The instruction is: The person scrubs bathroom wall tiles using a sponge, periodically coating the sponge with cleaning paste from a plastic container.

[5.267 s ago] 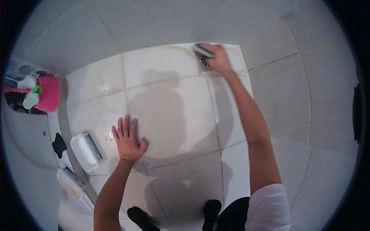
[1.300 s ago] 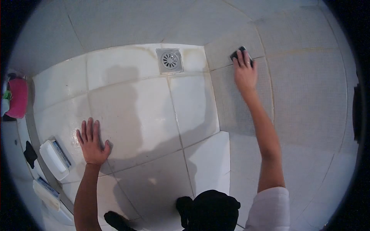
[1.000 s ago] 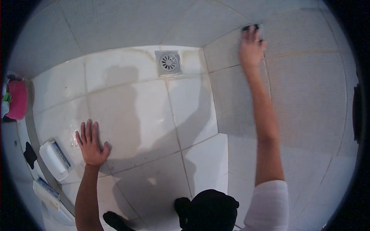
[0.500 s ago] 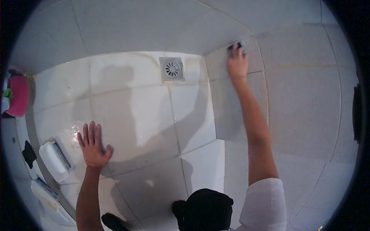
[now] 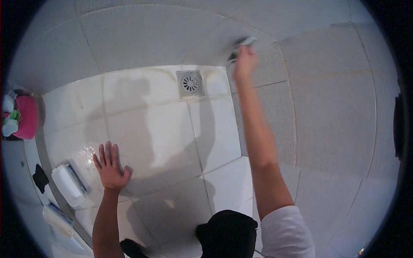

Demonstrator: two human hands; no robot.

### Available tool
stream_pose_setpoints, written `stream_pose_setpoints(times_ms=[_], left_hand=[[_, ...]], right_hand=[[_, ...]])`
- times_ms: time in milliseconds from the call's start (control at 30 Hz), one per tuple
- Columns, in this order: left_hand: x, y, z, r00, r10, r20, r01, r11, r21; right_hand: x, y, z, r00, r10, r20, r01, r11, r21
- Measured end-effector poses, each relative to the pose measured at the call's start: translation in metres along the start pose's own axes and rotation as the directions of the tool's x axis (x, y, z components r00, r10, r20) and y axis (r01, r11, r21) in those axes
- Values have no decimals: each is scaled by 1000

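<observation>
A pad, dark and pale and blurred, is at the far right [image 5: 248, 41], by the corner of the far wall [image 5: 142, 38] and right wall [image 5: 331, 107]; we cannot tell whether it touches either. Our right hand [image 5: 245, 63] grasps it with clenched fingers. Nearer and leftward, a metal drain [image 5: 190, 83] sits in the white tiled floor [image 5: 172, 124]. On the left, our left hand [image 5: 112, 173] rests there, fingers spread and released. Left of it we see a white container [image 5: 68, 185].

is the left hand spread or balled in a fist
Spread: the left hand rests palm down on the floor, fingers straight and apart.
</observation>
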State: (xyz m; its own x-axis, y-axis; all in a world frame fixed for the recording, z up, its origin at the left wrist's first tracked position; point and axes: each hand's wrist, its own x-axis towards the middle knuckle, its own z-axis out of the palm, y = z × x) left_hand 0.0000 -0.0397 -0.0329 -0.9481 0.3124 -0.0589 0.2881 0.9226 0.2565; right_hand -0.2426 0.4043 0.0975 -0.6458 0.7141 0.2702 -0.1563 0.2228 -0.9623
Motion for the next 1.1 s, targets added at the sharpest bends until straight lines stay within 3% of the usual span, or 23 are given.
stream_pose_setpoints(times_ms=[67, 133, 167, 233, 300, 367, 400, 467, 500, 533, 567, 600, 633, 667, 733, 767, 800, 867, 933, 967, 1000, 1067, 1100], left_hand=[[-1, -1, 3, 1000, 11, -18, -11, 1000, 7], [-1, -2, 4, 1000, 18, -23, -18, 1000, 9], [-2, -1, 2, 1000, 10, 1, -10, 1000, 11], [2, 1, -1, 1000, -6, 8, 6, 1000, 10], [1, -1, 1, 1000, 0, 14, 1, 1000, -10], [-1, 1, 2, 1000, 8, 15, -8, 1000, -2], [1, -1, 3, 1000, -1, 9, 1, 1000, 7], [4, -2, 4, 1000, -3, -23, 3, 1000, 2], [0, 0, 4, 999, -1, -34, 1, 1000, -13], [-1, -1, 4, 1000, -4, -28, 4, 1000, -11], [0, 0, 4, 999, -3, -36, 2, 1000, -17], [1, 1, 3, 999, 2, -42, -2, 1000, -22], [-1, 1, 4, 999, 5, -43, -6, 1000, -15], [0, 1, 6, 999, 7, -49, -8, 1000, -18], [0, -2, 6, 999, 15, -51, -16, 1000, -15], [0, 1, 4, 999, 4, -43, -6, 1000, -28], [0, 2, 2, 999, -15, -38, 14, 999, -41], [-1, 1, -1, 999, -32, -18, 31, 999, -35], [0, 1, 0, 1000, -18, 6, 18, 999, -41], [1, 3, -5, 1000, -20, 4, 21, 999, -45], [0, 1, -5, 1000, -22, 1, 22, 999, -45], [0, 0, -3, 1000, -13, -8, 13, 998, -53], [1, 0, -2, 1000, -10, -14, 10, 999, -51]], right_hand=[[42, -23, -13, 998, -45, -36, 46, 998, 51], [91, -28, -5, 977, 157, -145, -115, 958, 263], [54, -26, 12, 969, -100, -227, 83, 993, -82], [-4, -6, 50, 973, -152, -174, 140, 987, -84], [-3, -1, 44, 970, -204, -132, 195, 977, -81], [23, -13, 6, 995, 67, -76, -57, 991, 124], [39, -20, -5, 995, 62, -82, -51, 991, 127], [68, -30, -3, 949, 290, -127, -196, 853, 484], [59, -25, 11, 955, 230, -189, -152, 923, 354], [35, -8, 29, 976, 15, -218, 52, 954, 297], [-8, -7, 60, 961, -176, -211, 202, 973, 108], [-51, -7, 90, 912, -361, -197, 353, 933, -77], [-73, -10, 104, 861, -495, -115, 423, 823, -380], [-72, -15, 102, 860, -495, -125, 422, 826, -373], [-70, -24, 92, 958, -285, -16, 280, 948, -151], [-60, -19, 79, 960, -279, -15, 277, 957, -83], [-32, -8, 62, 987, -149, -53, 154, 982, 110], [-6, -18, 53, 999, -3, -47, 17, 951, 308], [-3, -69, 68, 946, 296, -132, -166, 792, 588], [-26, -60, 100, 940, -32, -338, 151, 932, 330], [-61, -48, 148, 813, -389, -434, 435, 901, 7], [-143, -50, 192, 748, -651, -129, 502, 682, -531], [-142, -49, 185, 745, -654, -134, 503, 682, -530]])
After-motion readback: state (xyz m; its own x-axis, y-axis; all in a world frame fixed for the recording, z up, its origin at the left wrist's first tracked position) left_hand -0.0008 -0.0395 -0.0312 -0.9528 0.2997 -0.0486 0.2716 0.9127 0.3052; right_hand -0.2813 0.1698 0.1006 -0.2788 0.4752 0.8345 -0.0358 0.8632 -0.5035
